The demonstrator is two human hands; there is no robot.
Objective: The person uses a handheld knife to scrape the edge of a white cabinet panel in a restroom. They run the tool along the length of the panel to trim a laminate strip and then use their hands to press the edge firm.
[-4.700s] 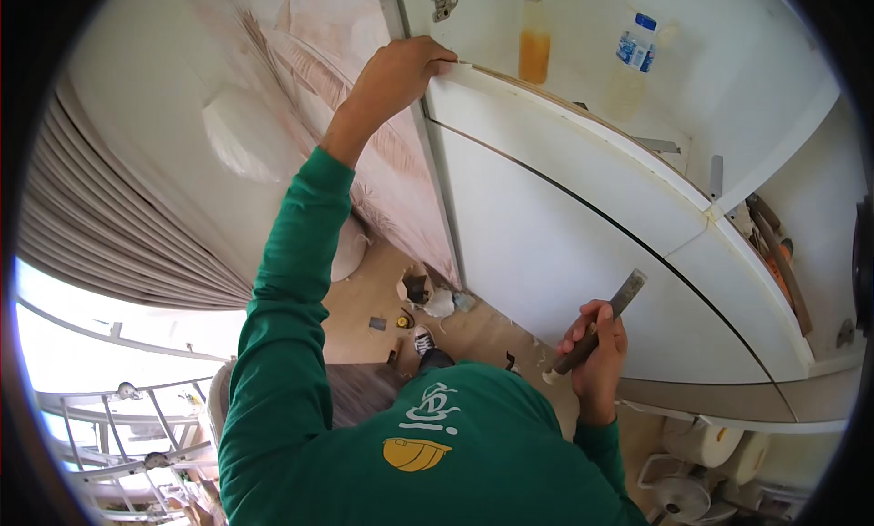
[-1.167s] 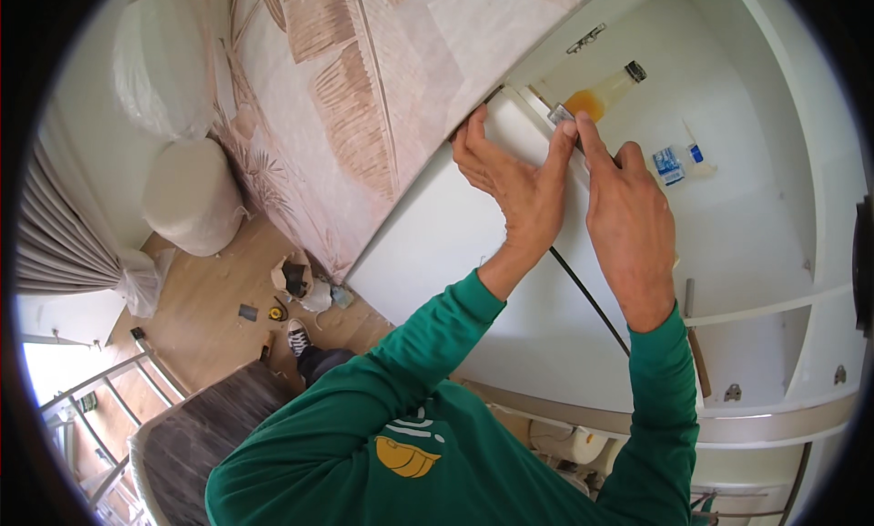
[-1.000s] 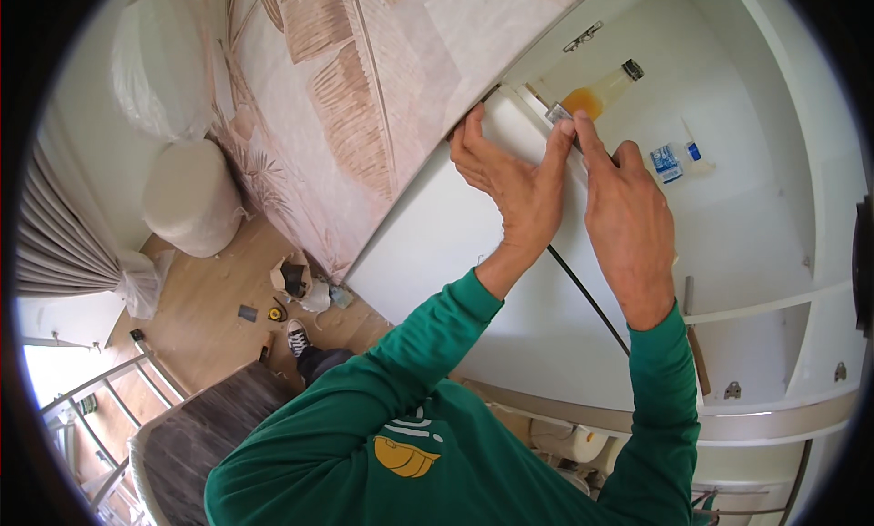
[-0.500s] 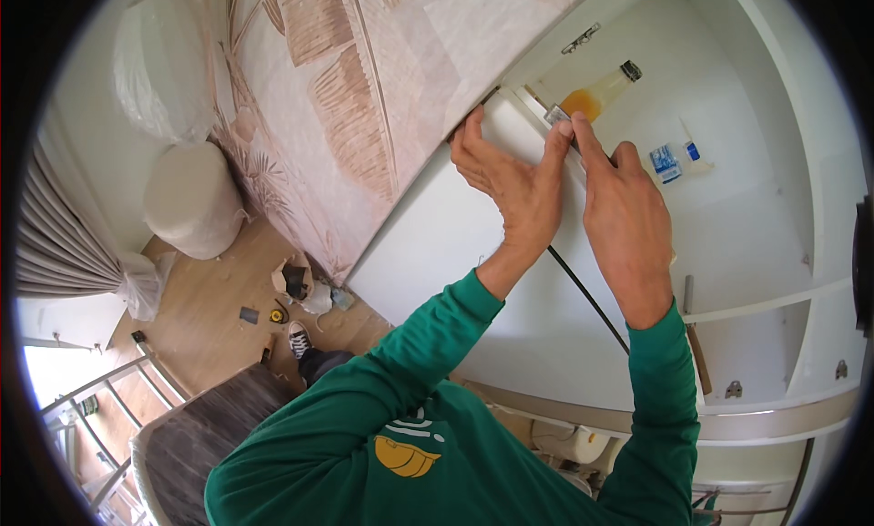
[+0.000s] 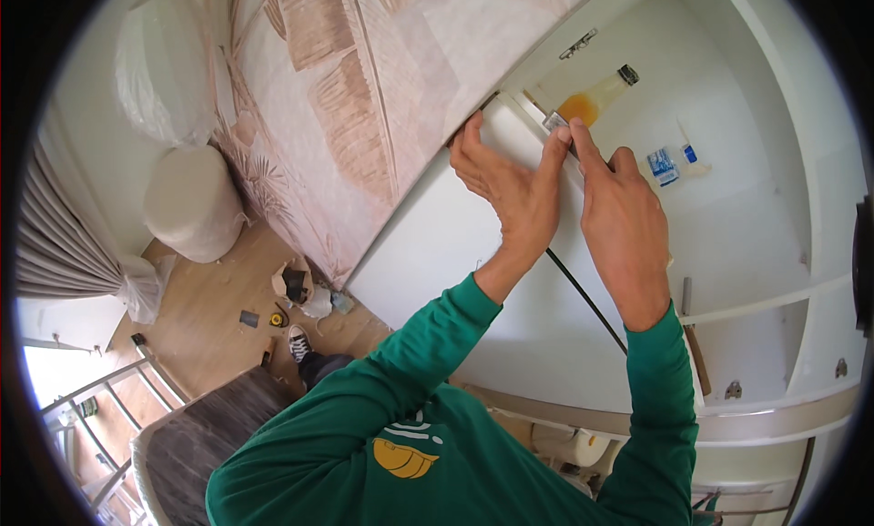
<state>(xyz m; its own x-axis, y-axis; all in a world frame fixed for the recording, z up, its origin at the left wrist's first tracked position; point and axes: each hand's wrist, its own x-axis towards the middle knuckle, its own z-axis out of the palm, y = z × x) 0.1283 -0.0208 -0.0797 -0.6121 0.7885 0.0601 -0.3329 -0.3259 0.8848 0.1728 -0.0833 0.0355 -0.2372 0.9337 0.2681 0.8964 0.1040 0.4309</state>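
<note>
A white panel (image 5: pixel 428 244) stands between the patterned wall and the open white cabinet. My left hand (image 5: pixel 510 185) spans its top edge, fingers hooked over the wall side and thumb stretched across. The thumb tip presses a small grey metal piece (image 5: pixel 553 120) at the cabinet-side edge. My right hand (image 5: pixel 624 217) meets it there, its index finger against the same piece and the other fingers curled under; its thumb is hidden. Just beyond the fingertips lies a clear bottle (image 5: pixel 605 94) with orange contents and a dark cap. A thin dark strip (image 5: pixel 587 298) runs down the panel below my hands.
Inside the cabinet are a blue-and-white packet (image 5: pixel 663 166), a metal hinge plate (image 5: pixel 578 44) and a wooden-handled tool (image 5: pixel 699 358). A wrapped pouf (image 5: pixel 193 203), a paper bag (image 5: pixel 293 280) and a tape measure (image 5: pixel 277 319) are on the floor at left. A metal railing (image 5: pixel 114 403) stands lower left.
Both hands keep nearly the same place at the panel's edge. My right hand has shifted very slightly left, and the view has moved a little.
</note>
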